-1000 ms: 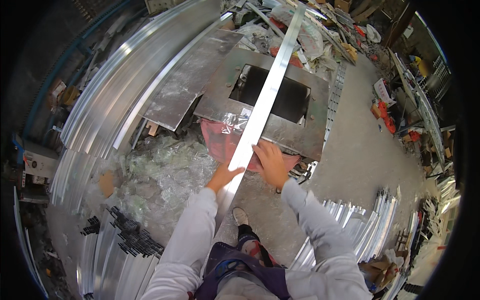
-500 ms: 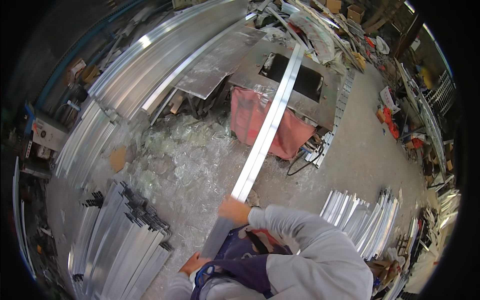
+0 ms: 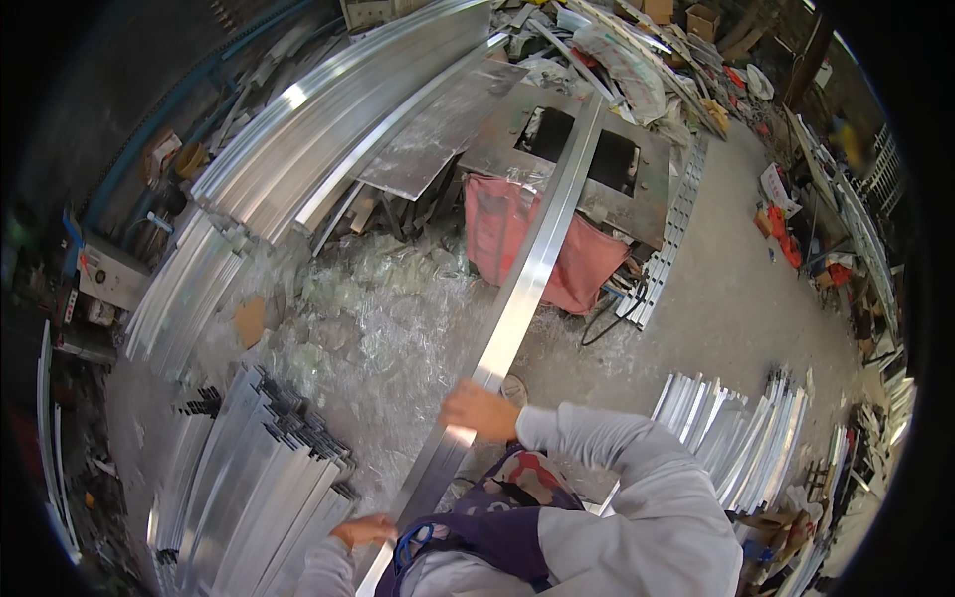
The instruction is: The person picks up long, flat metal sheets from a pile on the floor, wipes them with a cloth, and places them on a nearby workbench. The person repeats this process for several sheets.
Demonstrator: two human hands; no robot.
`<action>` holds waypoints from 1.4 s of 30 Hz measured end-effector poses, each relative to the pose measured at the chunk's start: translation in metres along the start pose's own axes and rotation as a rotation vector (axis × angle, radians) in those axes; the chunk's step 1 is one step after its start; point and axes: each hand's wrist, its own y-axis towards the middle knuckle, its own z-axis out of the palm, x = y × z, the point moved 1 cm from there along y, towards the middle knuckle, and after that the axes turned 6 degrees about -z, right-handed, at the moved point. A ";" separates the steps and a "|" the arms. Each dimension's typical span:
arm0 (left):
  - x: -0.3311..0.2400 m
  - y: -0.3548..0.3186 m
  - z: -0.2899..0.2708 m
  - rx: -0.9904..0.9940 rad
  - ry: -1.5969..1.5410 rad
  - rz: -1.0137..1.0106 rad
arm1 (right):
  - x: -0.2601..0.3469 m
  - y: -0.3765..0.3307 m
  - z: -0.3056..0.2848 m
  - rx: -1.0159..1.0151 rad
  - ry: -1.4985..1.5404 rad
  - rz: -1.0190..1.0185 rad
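A long silver aluminium profile [image 3: 530, 284] slants from my waist up to the metal-topped table ahead, its far end lying across the dark opening there. Over its near part my right hand [image 3: 479, 411] is closed, fingers wrapped across the upper face. Lower down, my left hand [image 3: 364, 530] is at the profile's left edge with fingers stretched towards it; whether they touch it is hard to tell. The profile's near end is partly hidden by my purple apron [image 3: 487, 542].
The metal-topped table [image 3: 487, 149] has a red cloth [image 3: 567, 264] hanging off its front. Stacked profiles lie at far left [image 3: 348, 109], lower left [image 3: 249, 478] and lower right [image 3: 731, 438]. Crumpled clear plastic film [image 3: 363, 298] covers the floor at left. A ladder-like metal strip [image 3: 679, 229] lies right of the table.
The profile has turned about its length, showing a greyer face now. My right hand has shifted slightly right on it, and my left hand has moved left and a little down.
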 end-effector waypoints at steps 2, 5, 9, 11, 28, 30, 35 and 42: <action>-0.089 0.010 -0.022 -0.086 0.058 -0.024 | -0.058 -0.015 -0.030 -0.091 -0.173 0.051; -0.241 0.045 -0.021 -0.294 0.059 0.270 | -0.150 -0.063 -0.062 -0.077 -0.352 0.260; -0.446 0.132 -0.029 -0.584 0.169 0.528 | -0.244 -0.107 -0.103 -0.043 -0.615 0.603; -0.538 0.169 -0.041 -0.707 0.273 0.658 | -0.268 -0.117 -0.126 -0.083 -0.594 0.659; -0.439 0.173 -0.054 -0.677 0.313 0.534 | -0.365 -0.097 -0.129 0.224 -0.600 0.371; -0.357 0.147 -0.036 -0.676 0.270 0.440 | -0.307 -0.066 -0.105 0.391 -0.673 0.336; -0.172 0.079 0.016 -0.485 0.006 0.139 | -0.154 -0.037 0.015 0.248 -0.251 0.047; 0.104 0.011 0.071 -0.566 -0.050 -0.046 | 0.096 0.029 0.122 0.157 0.001 0.004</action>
